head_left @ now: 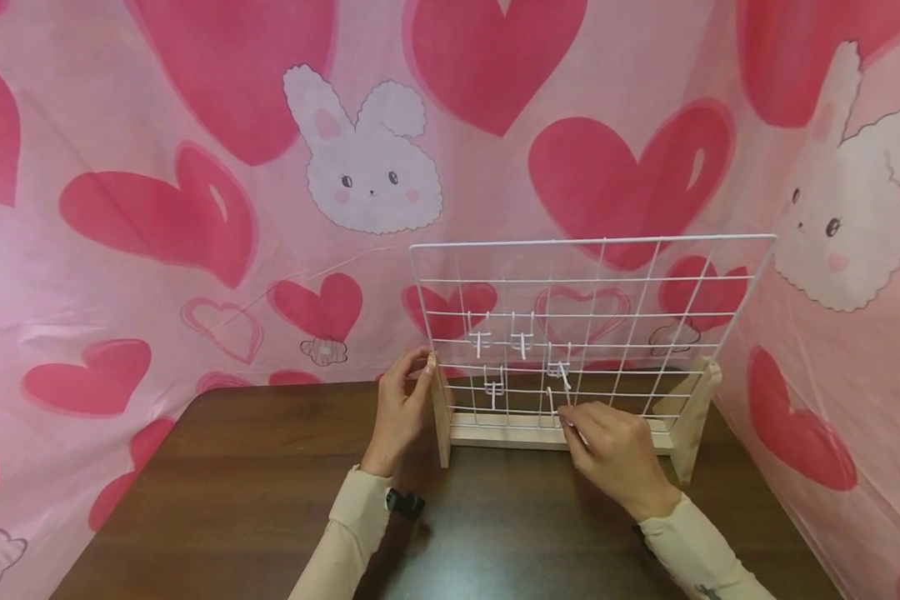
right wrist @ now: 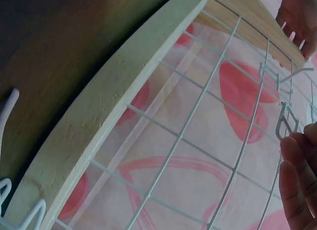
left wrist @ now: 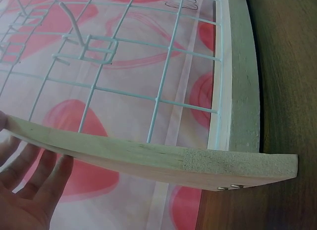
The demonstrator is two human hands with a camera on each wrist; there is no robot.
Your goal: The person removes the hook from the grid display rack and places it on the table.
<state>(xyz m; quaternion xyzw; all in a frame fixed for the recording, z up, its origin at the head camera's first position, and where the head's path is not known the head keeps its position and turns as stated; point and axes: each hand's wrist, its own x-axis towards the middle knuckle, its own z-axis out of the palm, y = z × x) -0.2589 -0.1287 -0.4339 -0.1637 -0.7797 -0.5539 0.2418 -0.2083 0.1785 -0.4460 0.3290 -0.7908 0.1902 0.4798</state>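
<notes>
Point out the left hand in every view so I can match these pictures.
Head: left hand just left of centre, below mid-height, at the top of the left wooden side panel.
Left wrist: left hand in the lower left corner, partly cut off by the frame.
Right wrist: left hand in the top right corner, also partly cut off.
Shared landmark: that left wooden side panel, next to the hand in all three.

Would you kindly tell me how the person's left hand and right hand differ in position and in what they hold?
The left hand grips the upper part of the left wooden side panel, while the right hand pinches a white hook.
The left hand is at the wire grid's left edge; the right hand is in front of its lower part.
Both wrists have pale sleeves.
</notes>
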